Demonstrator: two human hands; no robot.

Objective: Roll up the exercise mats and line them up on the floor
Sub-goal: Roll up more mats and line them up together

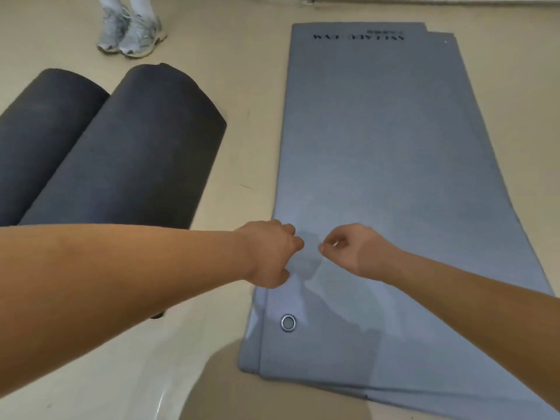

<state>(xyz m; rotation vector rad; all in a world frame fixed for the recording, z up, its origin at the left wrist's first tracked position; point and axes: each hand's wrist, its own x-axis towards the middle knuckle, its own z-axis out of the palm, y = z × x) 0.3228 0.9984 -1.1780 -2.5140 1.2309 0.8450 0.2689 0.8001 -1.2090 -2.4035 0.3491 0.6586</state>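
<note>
Grey flat mats [394, 147] lie stacked, edges staggered, on the floor [248, 86]. A bare strip separates them from two rolled mats [121, 140]. Your left hand [269, 253] and right hand [348, 250] hover above the stack's near end, fingers curled, holding nothing.
</note>
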